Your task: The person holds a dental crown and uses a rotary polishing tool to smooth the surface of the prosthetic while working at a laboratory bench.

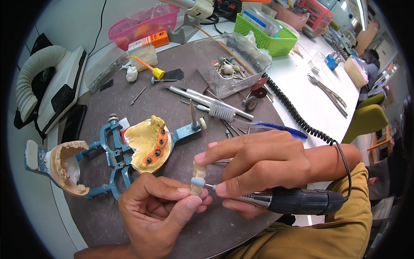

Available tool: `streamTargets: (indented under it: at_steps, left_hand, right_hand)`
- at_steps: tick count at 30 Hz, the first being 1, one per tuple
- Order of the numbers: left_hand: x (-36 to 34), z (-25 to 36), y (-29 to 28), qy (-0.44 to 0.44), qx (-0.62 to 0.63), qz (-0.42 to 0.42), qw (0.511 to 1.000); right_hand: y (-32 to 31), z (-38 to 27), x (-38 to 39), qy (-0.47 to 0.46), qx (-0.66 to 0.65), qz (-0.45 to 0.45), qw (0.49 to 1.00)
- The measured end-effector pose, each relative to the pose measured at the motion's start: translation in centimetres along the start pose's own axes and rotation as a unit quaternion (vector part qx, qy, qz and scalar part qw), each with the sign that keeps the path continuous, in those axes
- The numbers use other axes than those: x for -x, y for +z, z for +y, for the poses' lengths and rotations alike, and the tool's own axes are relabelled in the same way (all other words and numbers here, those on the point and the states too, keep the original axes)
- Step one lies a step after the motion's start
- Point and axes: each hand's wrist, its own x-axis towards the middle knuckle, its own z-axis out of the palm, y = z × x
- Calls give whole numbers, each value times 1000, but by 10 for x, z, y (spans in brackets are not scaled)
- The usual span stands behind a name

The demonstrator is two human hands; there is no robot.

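A tooth-coloured dental bridge (199, 171) is pinched between the thumb and fingers of my left hand (151, 211), low in the middle. My right hand (269, 157) grips a black and silver rotary handpiece (302, 201), its coiled cord running over the wrist. A light blue grinding tip (198, 181) on its thin shank touches the bridge, and my right index fingertip rests at the bridge's upper end. Left of my hands lies an opened blue articulator (113, 159). It carries a yellow plaster model (139, 133) with an orange gum strip and dark implant holes, and a beige model (64, 166).
Behind my hands lie metal hand tools (211, 103), a brush (222, 112) and a blue pen-like tool (280, 128). A clear box of burs (233, 64) stands further back, near a green basket (263, 36). Pliers (327, 93) lie right; a white hose (32, 77) stands left.
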Motion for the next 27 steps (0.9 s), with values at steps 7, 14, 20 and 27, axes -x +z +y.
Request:
streamTargets:
  at_steps: [7, 14, 20, 27]
  left_hand:
    - [-2, -4, -2, -8, 3, -5, 1000]
    - [1, -3, -3, -2, 2, -2, 1000]
    - [-1, -4, -4, 10, -7, -10, 1000]
    - [0, -3, -2, -4, 5, 3, 1000]
  right_hand:
    - [-2, 2, 6, 13, -13, -9, 1000]
    - [-1, -1, 4, 17, 1, -10, 1000]
    - [1, 3, 1, -17, -4, -6, 1000]
    - [-1, -1, 6, 25, 5, -11, 1000]
